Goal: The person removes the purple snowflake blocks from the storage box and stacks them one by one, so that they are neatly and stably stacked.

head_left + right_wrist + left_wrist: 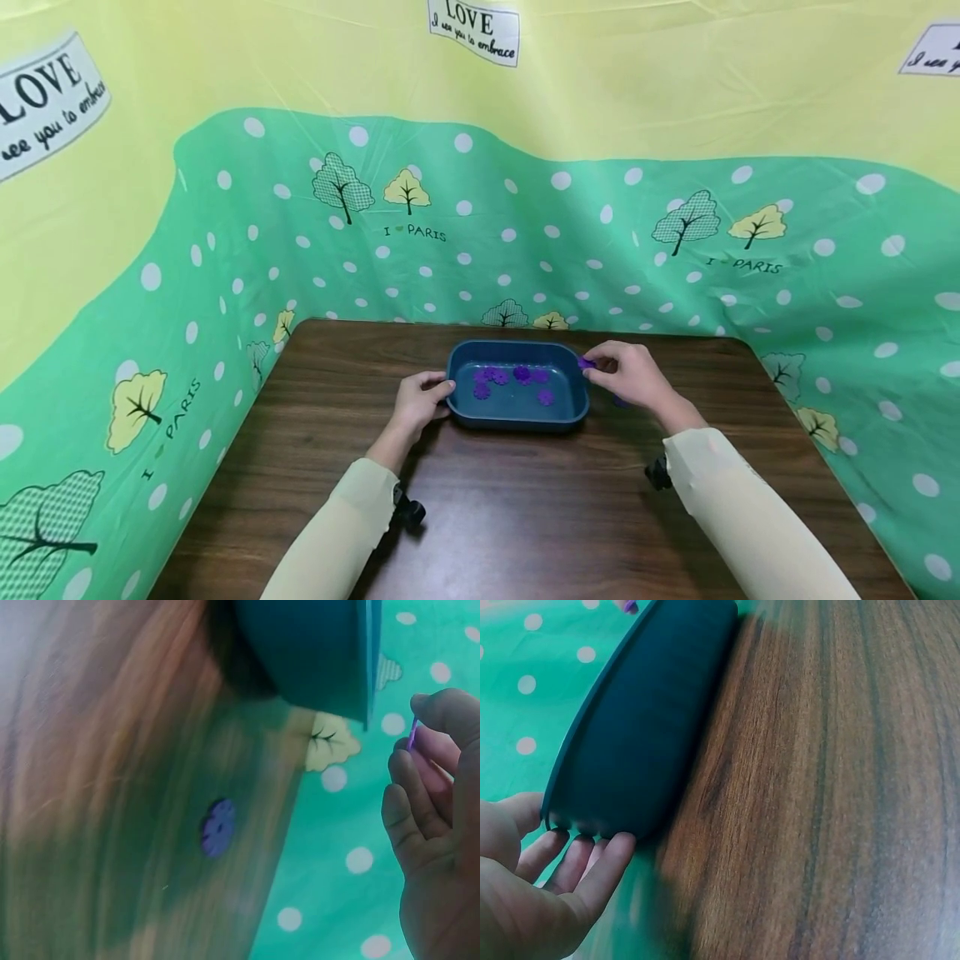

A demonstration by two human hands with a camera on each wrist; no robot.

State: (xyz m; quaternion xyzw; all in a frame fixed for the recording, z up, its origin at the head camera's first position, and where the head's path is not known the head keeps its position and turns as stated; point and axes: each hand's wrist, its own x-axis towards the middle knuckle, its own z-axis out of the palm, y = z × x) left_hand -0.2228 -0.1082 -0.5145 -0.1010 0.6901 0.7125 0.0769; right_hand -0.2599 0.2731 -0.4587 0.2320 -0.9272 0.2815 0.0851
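A dark blue rectangular plastic basin (pixel 517 423) with rounded corners stands on the table. Several purple notched discs (pixel 546 397) lie scattered inside it. My left hand (pixel 422 402) grips the basin's left end, thumb at the rim and fingertips against the outer wall, as the left wrist view shows. At the right end, my right hand (pixel 628 375) pinches a purple notched disc (pixel 412 733) between thumb and fingers, level with the rim. Another purple notched disc (pixel 218 827) lies on the table below that hand, mostly hidden by it in the head view.
The dark wood-grain table (pixel 315 467) ends at a back edge close behind the basin. A green and yellow printed cloth (pixel 540 225) hangs behind and along both sides. Small black wrist cameras (pixel 409 510) sit under the sleeves.
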